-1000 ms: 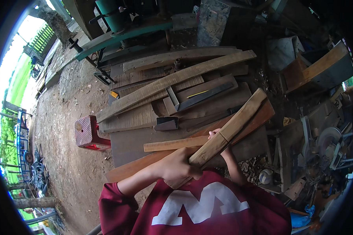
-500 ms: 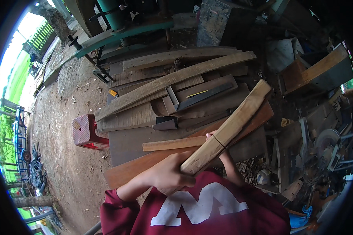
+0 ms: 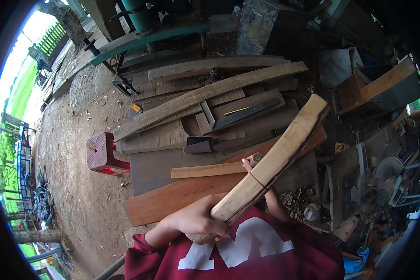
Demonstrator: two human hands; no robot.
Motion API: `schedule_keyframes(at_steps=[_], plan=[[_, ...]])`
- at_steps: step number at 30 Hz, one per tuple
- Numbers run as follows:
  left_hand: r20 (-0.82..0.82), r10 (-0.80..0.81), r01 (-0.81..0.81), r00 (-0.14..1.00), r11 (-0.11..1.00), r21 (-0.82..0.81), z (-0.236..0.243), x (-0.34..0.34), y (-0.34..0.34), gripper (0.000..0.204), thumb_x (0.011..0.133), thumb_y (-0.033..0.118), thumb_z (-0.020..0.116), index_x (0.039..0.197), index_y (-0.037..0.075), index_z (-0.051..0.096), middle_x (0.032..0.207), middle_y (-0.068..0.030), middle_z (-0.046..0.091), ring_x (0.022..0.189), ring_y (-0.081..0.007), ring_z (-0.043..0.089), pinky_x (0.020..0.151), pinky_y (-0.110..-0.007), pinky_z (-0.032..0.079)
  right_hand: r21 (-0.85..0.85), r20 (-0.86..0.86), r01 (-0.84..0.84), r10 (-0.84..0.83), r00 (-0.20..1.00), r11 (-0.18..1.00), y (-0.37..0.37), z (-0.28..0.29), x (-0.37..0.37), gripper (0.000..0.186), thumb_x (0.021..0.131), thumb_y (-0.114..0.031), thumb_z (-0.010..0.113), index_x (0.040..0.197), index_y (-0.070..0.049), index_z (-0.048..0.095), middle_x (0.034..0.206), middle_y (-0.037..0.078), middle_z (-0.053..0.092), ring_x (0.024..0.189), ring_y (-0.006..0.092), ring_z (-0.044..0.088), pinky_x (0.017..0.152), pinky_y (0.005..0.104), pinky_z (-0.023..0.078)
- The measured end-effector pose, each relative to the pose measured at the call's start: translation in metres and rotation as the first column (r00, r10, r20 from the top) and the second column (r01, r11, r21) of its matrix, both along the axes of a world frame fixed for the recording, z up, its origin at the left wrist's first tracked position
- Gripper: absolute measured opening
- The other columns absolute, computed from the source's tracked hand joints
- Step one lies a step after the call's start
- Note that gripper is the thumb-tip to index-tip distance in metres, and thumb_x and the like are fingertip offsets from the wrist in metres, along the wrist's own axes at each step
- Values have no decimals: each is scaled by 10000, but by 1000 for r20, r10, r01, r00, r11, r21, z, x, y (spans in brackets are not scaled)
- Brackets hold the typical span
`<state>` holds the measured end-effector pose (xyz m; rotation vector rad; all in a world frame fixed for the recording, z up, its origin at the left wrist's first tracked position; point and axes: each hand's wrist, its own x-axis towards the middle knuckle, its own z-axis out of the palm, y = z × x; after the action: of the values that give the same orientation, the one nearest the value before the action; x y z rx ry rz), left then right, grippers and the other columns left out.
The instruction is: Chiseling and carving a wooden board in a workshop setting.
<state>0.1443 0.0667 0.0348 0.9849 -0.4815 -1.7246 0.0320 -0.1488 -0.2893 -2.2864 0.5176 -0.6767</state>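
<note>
A long, pale wooden piece (image 3: 275, 151), slightly curved with a dark bark-like edge, slants up to the right in front of my chest. A dark line crosses it near the middle. My left hand (image 3: 201, 219) is wrapped round its lower end. Mostly hidden behind the wood, my right hand (image 3: 247, 164) shows bent fingertips at its left edge. Those fingers close round a stubby wooden handle (image 3: 255, 159) with a rounded end; the rest of that tool is out of sight.
The table below bears a reddish-brown board (image 3: 158, 205), a thin wooden strip (image 3: 200, 171), long curved planks (image 3: 219, 88), a try square (image 3: 242, 116) and a yellow pencil (image 3: 236, 111). A red stool (image 3: 102, 154) stands left. A circular blade (image 3: 389, 169) lies among clutter at right.
The wooden piece has tilted and come slightly nearer. The rounded handle end has come into view beside my right fingertips. My left hand keeps its grip on the lower end.
</note>
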Motion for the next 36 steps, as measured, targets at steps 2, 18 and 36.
schedule_keyframes(at_steps=[2,18,36], plan=[[41,36,-36,999,999,7,-4,-4,0,402,601,-37,574,972,-16,422,654,-78,517,540,-138,522,482,-254,426,-3,13,10,-10,1000,1000,2,8,3,180,791,-165,564,667,-55,492,590,22,514,543,93,474,525,261,396],[72,149,-151,986,988,34,-35,-6,-8,398,629,5,562,1003,-6,429,658,-67,518,516,-129,519,474,-248,432,213,90,-36,17,996,976,11,110,17,199,725,-109,587,613,25,492,554,155,535,545,262,579,455,324,392],[834,-337,-304,437,817,490,-147,-13,39,454,574,309,613,891,5,495,804,-240,572,810,-363,556,704,-406,438,538,25,-18,5,1000,843,1,128,17,131,779,-141,568,742,-16,560,591,39,572,565,94,557,526,228,426]])
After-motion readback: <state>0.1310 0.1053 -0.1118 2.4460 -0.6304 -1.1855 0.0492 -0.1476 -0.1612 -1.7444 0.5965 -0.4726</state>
